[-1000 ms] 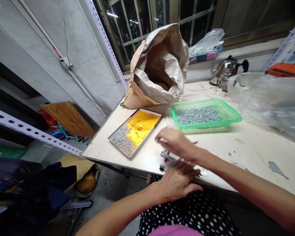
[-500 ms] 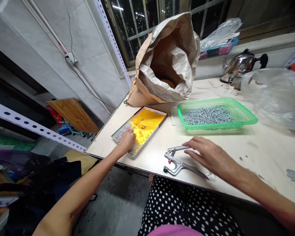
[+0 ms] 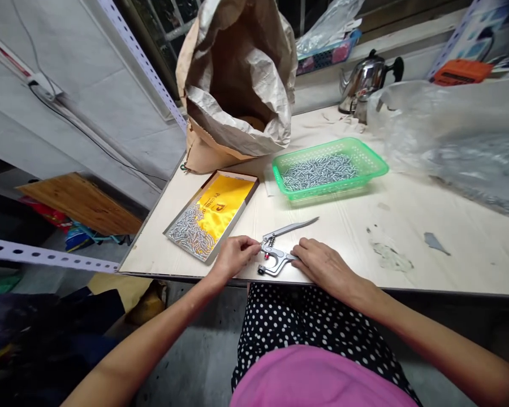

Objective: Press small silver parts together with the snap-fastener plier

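A pair of grey snap-fastener pliers (image 3: 275,259) lies at the table's front edge, its handles spread and its jaw facing left. My right hand (image 3: 322,265) is closed on the lower handle, while the upper handle (image 3: 294,227) sticks out free. At the jaw end, my left hand (image 3: 236,257) is pinched together with its fingertips close to the spring and red part. What it pinches, if anything, is too small to make out. Left of the pliers sits a shallow box (image 3: 233,223) with a yellow lining and a heap of small metal pieces (image 3: 190,233).
A green basket (image 3: 335,192) of small metal pieces stands behind the pliers. Beyond the box is a large open paper sack (image 3: 195,147). A kettle (image 3: 367,82) and a clear plastic bag (image 3: 411,113) are at the back right. A grey scrap (image 3: 436,243) lies on the right.
My left hand has left the metal pieces in the box and come to the pliers' jaw. My right hand has shifted from the upper handle to the lower one. The view has turned right.
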Demonstrator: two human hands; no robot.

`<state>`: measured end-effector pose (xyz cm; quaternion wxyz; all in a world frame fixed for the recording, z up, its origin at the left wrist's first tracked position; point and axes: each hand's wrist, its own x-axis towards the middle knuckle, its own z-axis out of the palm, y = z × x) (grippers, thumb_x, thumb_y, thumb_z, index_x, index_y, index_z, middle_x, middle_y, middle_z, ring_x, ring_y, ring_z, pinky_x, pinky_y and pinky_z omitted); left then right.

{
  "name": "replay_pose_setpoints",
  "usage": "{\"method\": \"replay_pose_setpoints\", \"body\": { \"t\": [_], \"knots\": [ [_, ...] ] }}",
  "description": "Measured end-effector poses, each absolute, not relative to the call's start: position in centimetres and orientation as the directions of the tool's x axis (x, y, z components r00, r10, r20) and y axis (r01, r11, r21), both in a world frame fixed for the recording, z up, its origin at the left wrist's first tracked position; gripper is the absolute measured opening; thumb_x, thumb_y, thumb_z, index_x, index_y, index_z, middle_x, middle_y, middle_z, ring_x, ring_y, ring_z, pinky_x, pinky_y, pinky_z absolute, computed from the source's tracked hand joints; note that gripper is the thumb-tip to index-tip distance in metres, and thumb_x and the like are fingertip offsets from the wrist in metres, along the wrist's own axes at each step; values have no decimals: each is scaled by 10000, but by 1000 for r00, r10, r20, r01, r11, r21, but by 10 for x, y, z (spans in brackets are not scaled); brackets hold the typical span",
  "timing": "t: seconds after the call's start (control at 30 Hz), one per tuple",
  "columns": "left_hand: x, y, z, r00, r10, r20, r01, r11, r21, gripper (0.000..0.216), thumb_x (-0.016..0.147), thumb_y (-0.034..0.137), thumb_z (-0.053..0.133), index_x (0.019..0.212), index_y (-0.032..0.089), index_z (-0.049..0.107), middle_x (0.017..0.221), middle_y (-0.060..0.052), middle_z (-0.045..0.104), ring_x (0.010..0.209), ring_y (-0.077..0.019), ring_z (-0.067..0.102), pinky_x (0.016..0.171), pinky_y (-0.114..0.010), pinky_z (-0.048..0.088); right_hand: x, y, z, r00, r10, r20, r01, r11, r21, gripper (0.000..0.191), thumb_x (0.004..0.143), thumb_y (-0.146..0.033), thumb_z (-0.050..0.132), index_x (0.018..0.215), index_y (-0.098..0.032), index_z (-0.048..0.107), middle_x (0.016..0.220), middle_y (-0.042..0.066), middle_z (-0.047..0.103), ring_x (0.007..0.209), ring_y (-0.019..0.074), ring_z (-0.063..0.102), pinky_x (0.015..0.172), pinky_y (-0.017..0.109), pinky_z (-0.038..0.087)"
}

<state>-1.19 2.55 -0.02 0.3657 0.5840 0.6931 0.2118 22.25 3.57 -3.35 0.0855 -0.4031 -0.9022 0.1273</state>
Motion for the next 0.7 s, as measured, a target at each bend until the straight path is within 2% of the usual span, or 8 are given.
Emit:
{"method": "replay_pose_setpoints", "body": {
  "t": [0.1, 0.2, 0.43, 0.53, 0.7],
  "knots": [
    [0, 19, -12, -45, 935, -351, 622, 302, 723, 297, 743, 407, 630, 799, 132, 728, 638, -17, 656, 517, -104, 491, 510, -220, 371, 222, 34, -38, -650, 756, 79, 714, 642, -279, 78, 927, -220, 560, 893, -167, 606, 935, 74, 614, 855, 210, 567, 707, 317, 421],
    [0, 17, -16, -46, 926, -375, 638, 316, 702, 346, 731, 456, 642, 782, 125, 728, 606, -14, 636, 515, -101, 469, 499, -215, 339, 223, 33, -42, -639, 762, 105, 715, 639, -285, 73, 930, -225, 555, 903, -174, 600, 937, 71, 618, 859, 211, 569, 699, 319, 417],
    [1, 20, -12, -47, 909, -414, 745, 308, 592, 362, 733, 488, 622, 697, 138, 703, 529, 13, 580, 496, -101, 442, 499, -221, 307, 222, 30, -41, -620, 778, 99, 732, 619, -285, 85, 936, -221, 538, 910, -172, 602, 961, 83, 621, 878, 216, 573, 687, 316, 410],
    [2, 23, -11, -34, 877, -479, 772, 327, 545, 339, 721, 469, 630, 642, 141, 671, 464, 27, 533, 457, -94, 419, 480, -221, 283, 221, 29, -39, -618, 782, 87, 741, 616, -269, 82, 930, -227, 551, 924, -169, 610, 963, 86, 623, 884, 220, 573, 688, 315, 408],
    [1, 23, -11, -8, 813, -582, 721, 408, 560, 348, 678, 488, 651, 584, 156, 603, 451, 34, 507, 432, -92, 409, 459, -226, 296, 226, 30, -35, -639, 765, 78, 721, 632, -283, 131, 932, -266, 545, 981, -168, 618, 1021, 103, 622, 919, 229, 570, 735, 328, 424]
  ]
}}
